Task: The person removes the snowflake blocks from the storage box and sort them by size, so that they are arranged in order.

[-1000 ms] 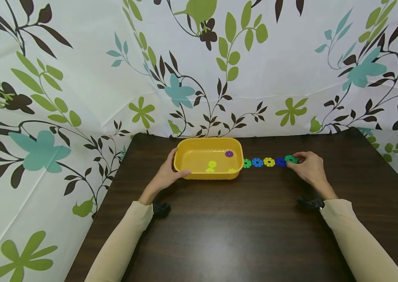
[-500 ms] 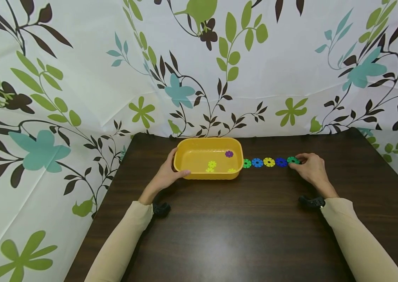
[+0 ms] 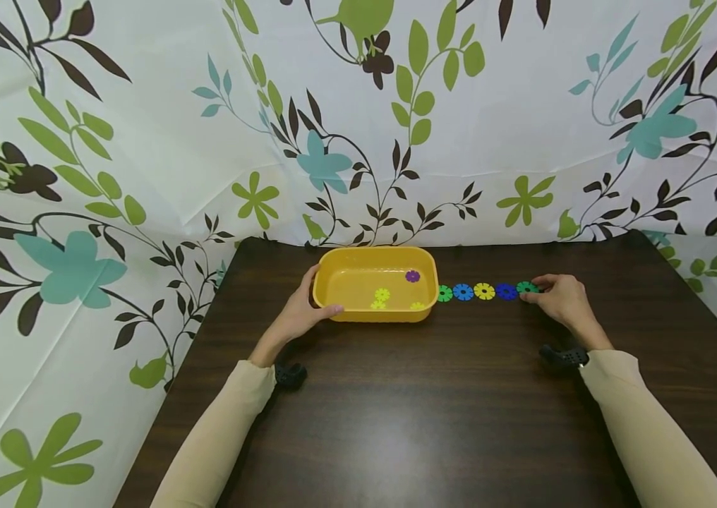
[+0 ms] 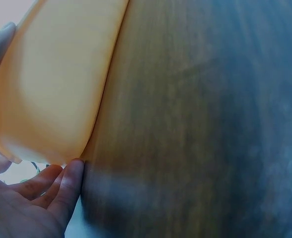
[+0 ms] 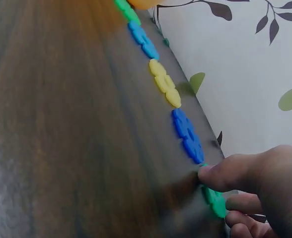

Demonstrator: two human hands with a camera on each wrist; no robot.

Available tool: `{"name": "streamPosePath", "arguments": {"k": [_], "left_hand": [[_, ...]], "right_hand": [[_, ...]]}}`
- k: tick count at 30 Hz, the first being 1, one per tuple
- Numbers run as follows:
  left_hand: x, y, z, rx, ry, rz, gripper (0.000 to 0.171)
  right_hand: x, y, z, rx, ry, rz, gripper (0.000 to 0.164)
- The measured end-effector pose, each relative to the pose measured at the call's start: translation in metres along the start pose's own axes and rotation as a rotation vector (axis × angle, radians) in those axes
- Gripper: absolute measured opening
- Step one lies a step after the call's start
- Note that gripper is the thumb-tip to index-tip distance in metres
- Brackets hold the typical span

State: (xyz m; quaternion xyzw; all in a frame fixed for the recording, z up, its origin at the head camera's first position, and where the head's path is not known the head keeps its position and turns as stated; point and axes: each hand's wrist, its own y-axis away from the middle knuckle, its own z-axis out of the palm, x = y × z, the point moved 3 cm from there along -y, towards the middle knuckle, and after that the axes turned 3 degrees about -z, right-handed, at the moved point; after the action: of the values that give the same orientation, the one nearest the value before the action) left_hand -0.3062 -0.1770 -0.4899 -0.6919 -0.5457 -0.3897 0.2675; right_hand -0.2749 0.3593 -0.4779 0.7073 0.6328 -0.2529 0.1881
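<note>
My left hand (image 3: 298, 309) grips the left end of a yellow plastic tub (image 3: 376, 317), thumb over the front rim and fingers against its end wall. Inside the tub lie a purple flower-shaped disc (image 3: 412, 276) and a few yellow ones (image 3: 382, 294). From its right side runs a row of notched discs: green (image 3: 445, 293), light blue (image 3: 463, 292), yellow (image 3: 484, 291) and dark blue (image 3: 507, 291). At the row's right end my right hand (image 3: 562, 300) pinches another green disc (image 5: 215, 202) between thumb and fingers, low at the table; the fingers partly cover it.
The dark wooden table (image 3: 390, 402) reaches back to a white cloth (image 3: 485, 176) printed with leaves and birds. Tub and discs are near the table's back edge. A dark strap (image 3: 564, 356) sits on each wrist.
My right hand has shifted slightly right with the green disc, which overlapped the dark blue disc and now lies beside it. My left hand and the tub stay put.
</note>
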Motion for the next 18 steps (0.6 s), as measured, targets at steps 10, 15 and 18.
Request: {"name": "streamPosePath", "arguments": {"k": [10,15,18], "left_hand": [[-0.011,-0.004,-0.002,0.002,0.006,0.026,0.124],[-0.003,0.0,-0.002,-0.001,0.018,0.062,0.125],[-0.007,-0.003,-0.001,0.0,0.016,0.081,0.125]], "right_hand": [[-0.068,0.005,0.003,0.126,-0.036,-0.211,0.049],[-0.112,0.005,0.013,0.073,-0.062,-0.303,0.044],[-0.134,0.003,0.024,0.016,-0.07,-0.325,0.044]]}}
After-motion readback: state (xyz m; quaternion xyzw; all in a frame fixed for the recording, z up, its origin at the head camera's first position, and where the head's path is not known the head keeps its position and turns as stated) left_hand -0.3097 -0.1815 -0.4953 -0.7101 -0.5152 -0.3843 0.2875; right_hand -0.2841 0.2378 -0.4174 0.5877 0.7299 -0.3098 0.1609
